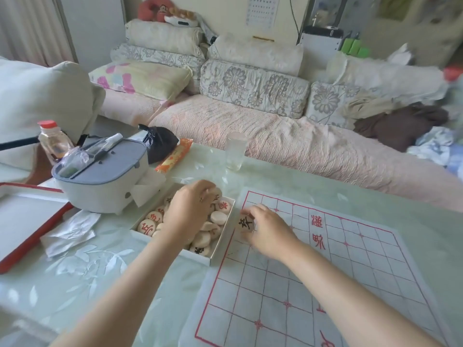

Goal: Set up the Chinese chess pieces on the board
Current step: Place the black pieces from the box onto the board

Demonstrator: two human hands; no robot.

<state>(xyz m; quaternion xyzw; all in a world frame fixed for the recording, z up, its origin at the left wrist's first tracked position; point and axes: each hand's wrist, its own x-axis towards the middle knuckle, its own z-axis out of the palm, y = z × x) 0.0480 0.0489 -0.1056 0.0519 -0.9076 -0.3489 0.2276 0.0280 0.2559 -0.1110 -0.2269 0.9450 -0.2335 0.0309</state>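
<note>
The thin board (350,259) lies on the table (100,284), and a dragging wrist could shift it. The box (220,246) of pieces crowds its left edge; open room lies rightward. The left hand (188,211) curls its fingers into the box, grip unclear. The right hand (270,231) pinches a black-marked piece (246,224) over the board's left edge.

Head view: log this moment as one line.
left hand: fingers in piece box | right hand: pinching black-marked piece at board edge

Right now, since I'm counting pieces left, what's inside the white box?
The white box holds round chess pieces, red-lettered, black-lettered and blank-faced. The left hand covers the middle, hiding pieces beneath.
</note>
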